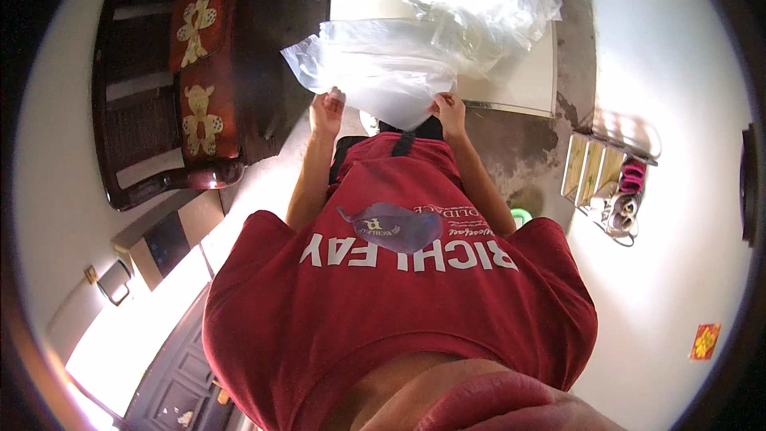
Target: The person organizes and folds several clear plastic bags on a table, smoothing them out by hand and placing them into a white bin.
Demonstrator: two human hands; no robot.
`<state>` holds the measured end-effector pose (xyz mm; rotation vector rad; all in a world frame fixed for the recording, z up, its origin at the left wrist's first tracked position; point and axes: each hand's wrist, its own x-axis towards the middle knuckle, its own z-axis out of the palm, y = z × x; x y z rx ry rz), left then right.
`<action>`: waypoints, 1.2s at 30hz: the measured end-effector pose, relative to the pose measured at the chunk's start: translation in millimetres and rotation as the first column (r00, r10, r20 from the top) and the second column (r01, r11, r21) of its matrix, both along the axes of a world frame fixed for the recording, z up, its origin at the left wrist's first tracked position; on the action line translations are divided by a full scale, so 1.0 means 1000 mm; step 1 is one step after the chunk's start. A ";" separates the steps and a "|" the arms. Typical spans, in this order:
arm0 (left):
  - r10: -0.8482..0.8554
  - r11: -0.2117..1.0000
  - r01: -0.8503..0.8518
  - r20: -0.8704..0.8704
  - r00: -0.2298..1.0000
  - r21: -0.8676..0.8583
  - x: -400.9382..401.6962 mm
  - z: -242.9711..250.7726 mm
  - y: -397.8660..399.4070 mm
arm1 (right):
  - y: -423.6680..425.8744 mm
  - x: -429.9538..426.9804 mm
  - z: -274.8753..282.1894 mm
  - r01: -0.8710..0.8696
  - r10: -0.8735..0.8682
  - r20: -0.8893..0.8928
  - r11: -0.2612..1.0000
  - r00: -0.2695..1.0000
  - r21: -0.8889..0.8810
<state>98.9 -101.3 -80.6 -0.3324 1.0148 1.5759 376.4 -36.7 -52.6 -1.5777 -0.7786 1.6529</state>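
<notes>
A clear plastic bag or sheet stretches in front of my body, over the near edge of a white tabletop. My left hand grips its near left edge, fingers curled toward the plastic. At the near right edge, my right hand pinches the film between thumb and fingers. Between my hands the near edge sags toward my lap. Beyond it lies a crumpled heap of clear plastic, bright with glare. Whether the held piece joins that heap I cannot tell.
To the left stands a dark wooden bench with bear-patterned cushions. A cardboard box is behind it. On the right, shoes rest on a slatted rack by the white wall. A green-rimmed container is near my right elbow.
</notes>
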 end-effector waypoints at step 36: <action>-0.908 0.411 0.656 -0.221 0.355 -0.633 0.086 0.033 0.101 | 0.002 -0.003 0.072 0.032 0.005 -0.160 0.973 0.987 0.229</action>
